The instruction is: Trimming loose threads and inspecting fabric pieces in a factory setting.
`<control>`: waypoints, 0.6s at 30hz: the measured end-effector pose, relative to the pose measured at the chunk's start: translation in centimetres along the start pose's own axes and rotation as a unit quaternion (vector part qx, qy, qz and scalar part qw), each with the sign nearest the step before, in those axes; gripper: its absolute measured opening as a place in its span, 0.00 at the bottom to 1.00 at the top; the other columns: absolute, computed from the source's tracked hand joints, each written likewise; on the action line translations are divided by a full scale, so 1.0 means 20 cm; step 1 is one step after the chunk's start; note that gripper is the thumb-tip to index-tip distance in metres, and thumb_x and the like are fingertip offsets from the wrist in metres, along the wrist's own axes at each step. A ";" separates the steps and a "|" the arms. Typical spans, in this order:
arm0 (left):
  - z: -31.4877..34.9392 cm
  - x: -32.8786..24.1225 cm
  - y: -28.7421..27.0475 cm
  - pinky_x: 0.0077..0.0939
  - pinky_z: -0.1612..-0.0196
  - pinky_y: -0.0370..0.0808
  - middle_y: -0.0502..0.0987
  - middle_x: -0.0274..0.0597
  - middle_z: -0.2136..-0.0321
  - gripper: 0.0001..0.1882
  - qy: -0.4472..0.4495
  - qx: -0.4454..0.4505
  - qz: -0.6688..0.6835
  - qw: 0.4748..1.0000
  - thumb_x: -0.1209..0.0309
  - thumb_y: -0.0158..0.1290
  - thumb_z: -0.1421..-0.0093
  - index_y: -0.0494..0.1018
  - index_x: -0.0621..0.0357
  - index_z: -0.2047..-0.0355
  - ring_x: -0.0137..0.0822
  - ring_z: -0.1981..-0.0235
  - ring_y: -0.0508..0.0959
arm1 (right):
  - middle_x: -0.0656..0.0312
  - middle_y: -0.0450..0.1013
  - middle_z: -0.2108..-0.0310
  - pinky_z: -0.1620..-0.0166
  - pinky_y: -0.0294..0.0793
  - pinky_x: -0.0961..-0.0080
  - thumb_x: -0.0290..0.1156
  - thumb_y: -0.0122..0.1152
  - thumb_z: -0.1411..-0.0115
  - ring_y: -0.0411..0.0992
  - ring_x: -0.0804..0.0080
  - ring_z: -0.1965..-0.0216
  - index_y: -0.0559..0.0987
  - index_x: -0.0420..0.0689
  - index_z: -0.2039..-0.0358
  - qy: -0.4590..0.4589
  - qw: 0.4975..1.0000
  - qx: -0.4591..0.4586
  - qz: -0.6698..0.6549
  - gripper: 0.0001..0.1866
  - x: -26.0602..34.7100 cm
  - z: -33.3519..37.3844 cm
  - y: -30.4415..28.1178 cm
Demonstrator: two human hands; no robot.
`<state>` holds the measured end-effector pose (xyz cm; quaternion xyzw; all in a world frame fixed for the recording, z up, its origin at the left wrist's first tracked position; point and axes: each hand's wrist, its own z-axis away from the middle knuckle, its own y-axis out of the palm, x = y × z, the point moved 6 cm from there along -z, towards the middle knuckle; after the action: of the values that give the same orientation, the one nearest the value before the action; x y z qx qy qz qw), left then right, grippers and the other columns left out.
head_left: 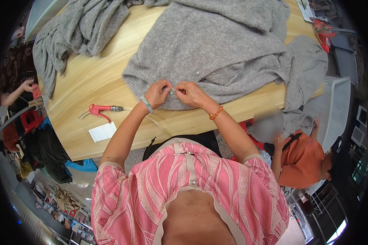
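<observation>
A grey knitted cardigan lies spread over the wooden table, its near edge close to me. My left hand is closed in a pinch at that edge, thumb against fingers. Right beside it, my right hand pinches the same bit of grey knit, with the fingertips of both hands almost meeting. What exactly sits between the fingertips is too small to make out beyond the knit. A small shiny button shows on the fabric just beyond my right hand.
A red air blow gun with a hose lies left of my left forearm, near a white paper slip. More grey knitwear is heaped at the far left of the table. A person in orange works at the right.
</observation>
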<state>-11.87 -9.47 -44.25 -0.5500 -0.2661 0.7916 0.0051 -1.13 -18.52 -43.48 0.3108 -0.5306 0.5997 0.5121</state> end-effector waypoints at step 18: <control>0.22 -0.03 -0.14 0.24 0.65 0.70 0.68 0.42 0.69 0.21 -0.048 -0.319 -0.060 0.945 0.74 0.59 0.52 0.66 0.62 0.58 0.34 0.68 0.70 | 0.67 0.67 0.84 0.79 0.61 0.80 0.35 0.61 0.48 0.60 0.84 0.82 0.76 0.37 0.77 0.138 0.985 -0.025 -0.100 0.12 -0.02 -0.01 -0.03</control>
<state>-16.33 -9.04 -41.41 -0.4671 -0.5371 0.6890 -0.1365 -0.44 -18.46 -43.83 0.2636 -0.4356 0.5693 0.6455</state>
